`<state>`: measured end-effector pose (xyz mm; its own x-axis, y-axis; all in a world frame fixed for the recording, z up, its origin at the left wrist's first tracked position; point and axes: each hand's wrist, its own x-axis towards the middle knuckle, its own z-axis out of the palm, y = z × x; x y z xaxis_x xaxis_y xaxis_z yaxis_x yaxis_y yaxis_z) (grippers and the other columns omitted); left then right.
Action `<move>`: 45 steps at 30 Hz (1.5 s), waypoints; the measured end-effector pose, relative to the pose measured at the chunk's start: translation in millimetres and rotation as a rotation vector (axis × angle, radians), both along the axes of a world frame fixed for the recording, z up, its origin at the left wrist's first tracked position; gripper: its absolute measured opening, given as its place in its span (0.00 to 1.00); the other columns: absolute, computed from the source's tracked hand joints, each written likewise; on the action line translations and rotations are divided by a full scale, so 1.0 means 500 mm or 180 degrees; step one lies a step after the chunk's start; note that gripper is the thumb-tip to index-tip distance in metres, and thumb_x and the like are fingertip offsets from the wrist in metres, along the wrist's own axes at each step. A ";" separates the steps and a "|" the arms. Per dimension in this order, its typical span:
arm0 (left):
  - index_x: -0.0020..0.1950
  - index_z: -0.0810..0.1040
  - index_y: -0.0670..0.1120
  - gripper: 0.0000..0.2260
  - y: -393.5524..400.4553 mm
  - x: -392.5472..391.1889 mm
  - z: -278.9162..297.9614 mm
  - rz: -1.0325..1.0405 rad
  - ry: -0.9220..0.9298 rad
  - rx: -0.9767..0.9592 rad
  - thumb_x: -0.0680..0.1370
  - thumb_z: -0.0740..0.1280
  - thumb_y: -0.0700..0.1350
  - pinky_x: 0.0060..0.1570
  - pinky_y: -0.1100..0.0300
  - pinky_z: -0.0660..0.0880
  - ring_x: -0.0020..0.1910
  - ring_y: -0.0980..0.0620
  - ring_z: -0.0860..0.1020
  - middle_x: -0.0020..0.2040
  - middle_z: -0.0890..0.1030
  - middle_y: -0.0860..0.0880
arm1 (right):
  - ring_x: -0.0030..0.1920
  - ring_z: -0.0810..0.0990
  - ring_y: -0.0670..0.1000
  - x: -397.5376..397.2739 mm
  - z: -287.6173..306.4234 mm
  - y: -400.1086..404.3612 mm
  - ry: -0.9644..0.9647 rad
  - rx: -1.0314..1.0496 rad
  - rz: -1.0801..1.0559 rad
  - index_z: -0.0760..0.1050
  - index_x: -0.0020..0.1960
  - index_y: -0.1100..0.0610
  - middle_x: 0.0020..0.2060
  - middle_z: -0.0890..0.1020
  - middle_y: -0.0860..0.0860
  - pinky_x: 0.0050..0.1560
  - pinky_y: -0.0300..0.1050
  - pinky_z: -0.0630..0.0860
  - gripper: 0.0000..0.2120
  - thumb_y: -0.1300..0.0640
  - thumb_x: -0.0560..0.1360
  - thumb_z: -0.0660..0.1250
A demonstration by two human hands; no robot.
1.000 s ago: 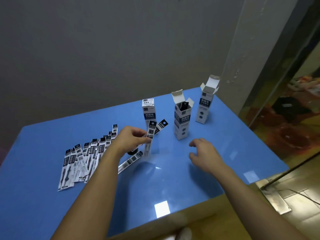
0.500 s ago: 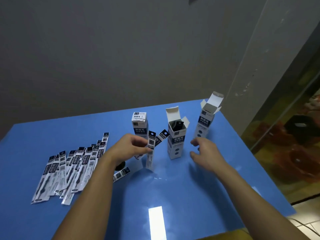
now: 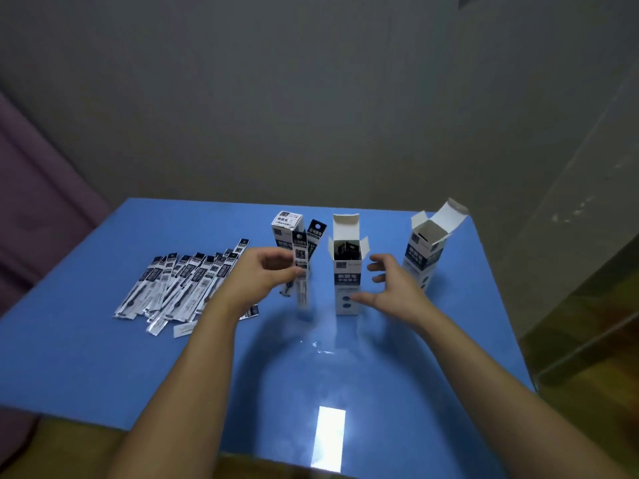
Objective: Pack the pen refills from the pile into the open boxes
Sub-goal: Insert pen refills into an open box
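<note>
On the blue tabletop (image 3: 380, 375) 3 tall white-and-dark-blue boxes stand in a row near the far edge. The closed box (image 3: 286, 225) toward the middle shows a QR code and small print on its top; the characters are too blurred to read. The middle box (image 3: 347, 274), its top flap raised, already holds dark-topped refills and carries 1 blue band of unreadable writing above 2 dark dots. The right box (image 3: 426, 250) stands open at the far right corner, tilted slightly.

The left hand (image 3: 262, 274) pinches 2 packaged refills (image 3: 301, 267) upright, their lower ends touching the tabletop, just in front of the closed box. The right hand (image 3: 392, 288) is spread with relaxed fingers, holding nothing, between the middle and right boxes.

The refill pile (image 3: 179, 281) fans out toward the left edge. The near half of the tabletop offers open room.
</note>
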<state>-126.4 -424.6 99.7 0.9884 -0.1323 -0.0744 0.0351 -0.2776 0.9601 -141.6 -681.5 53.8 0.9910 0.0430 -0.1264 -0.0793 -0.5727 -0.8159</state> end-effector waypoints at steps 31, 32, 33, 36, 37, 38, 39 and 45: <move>0.54 0.81 0.42 0.10 -0.050 -0.032 0.073 -0.0017 -0.0970 -0.0171 0.74 0.74 0.35 0.55 0.51 0.80 0.50 0.46 0.85 0.49 0.86 0.45 | 0.50 0.79 0.46 -0.008 0.005 0.104 -0.0647 -0.0027 0.0296 0.75 0.57 0.50 0.49 0.80 0.45 0.50 0.42 0.77 0.21 0.52 0.68 0.79; 0.54 0.81 0.44 0.11 -0.045 -0.032 0.072 -0.0042 -0.0971 -0.0029 0.74 0.74 0.36 0.55 0.52 0.80 0.50 0.48 0.84 0.49 0.86 0.48 | 0.50 0.79 0.46 -0.008 0.009 0.109 -0.0678 -0.0007 0.0301 0.75 0.57 0.49 0.49 0.80 0.45 0.50 0.42 0.77 0.21 0.52 0.68 0.79; 0.54 0.82 0.46 0.10 -0.041 -0.031 0.072 -0.0040 -0.0975 0.0115 0.74 0.74 0.38 0.54 0.54 0.80 0.50 0.51 0.84 0.48 0.86 0.50 | 0.49 0.79 0.45 -0.007 0.012 0.113 -0.0701 0.0016 0.0314 0.75 0.56 0.48 0.49 0.80 0.44 0.50 0.41 0.77 0.20 0.53 0.68 0.79; 0.48 0.83 0.52 0.06 -0.033 -0.034 0.079 0.0104 -0.1017 0.0629 0.74 0.75 0.42 0.50 0.65 0.75 0.48 0.62 0.81 0.46 0.85 0.57 | 0.47 0.78 0.41 -0.008 0.016 0.122 -0.0755 0.0038 0.0346 0.73 0.54 0.46 0.47 0.79 0.41 0.46 0.34 0.74 0.20 0.53 0.68 0.79; 0.45 0.82 0.55 0.06 -0.032 -0.035 0.080 0.0131 -0.1055 0.0827 0.74 0.75 0.44 0.49 0.67 0.73 0.48 0.63 0.78 0.46 0.83 0.58 | 0.46 0.78 0.40 -0.008 0.017 0.125 -0.0770 0.0026 0.0346 0.73 0.54 0.45 0.46 0.78 0.40 0.44 0.32 0.72 0.20 0.52 0.68 0.79; 0.43 0.81 0.56 0.06 -0.031 -0.035 0.080 0.0124 -0.1110 0.1005 0.74 0.75 0.44 0.48 0.67 0.71 0.49 0.62 0.76 0.45 0.82 0.59 | 0.46 0.78 0.41 -0.007 0.017 0.127 -0.0785 0.0012 0.0347 0.72 0.54 0.46 0.46 0.79 0.41 0.44 0.31 0.72 0.20 0.52 0.68 0.79; 0.40 0.80 0.56 0.08 -0.031 -0.034 0.078 0.0094 -0.1182 0.1135 0.74 0.75 0.44 0.48 0.65 0.71 0.51 0.59 0.74 0.45 0.80 0.58 | 0.46 0.78 0.41 -0.006 0.018 0.129 -0.0800 0.0004 0.0352 0.72 0.53 0.46 0.46 0.79 0.42 0.44 0.32 0.72 0.20 0.52 0.68 0.79; 0.40 0.79 0.55 0.09 -0.030 -0.031 0.068 0.0129 -0.1181 0.1265 0.73 0.75 0.43 0.43 0.72 0.67 0.50 0.56 0.73 0.49 0.79 0.54 | 0.46 0.77 0.43 0.000 0.012 0.133 -0.0840 -0.0031 0.0385 0.71 0.53 0.44 0.47 0.79 0.43 0.43 0.34 0.72 0.20 0.53 0.68 0.79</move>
<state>-141.8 -439.4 133.6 0.9615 -0.1264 0.2440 -0.2680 -0.6271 0.7314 -141.6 -614.8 59.6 0.9775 0.1628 0.1341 0.2043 -0.5729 -0.7937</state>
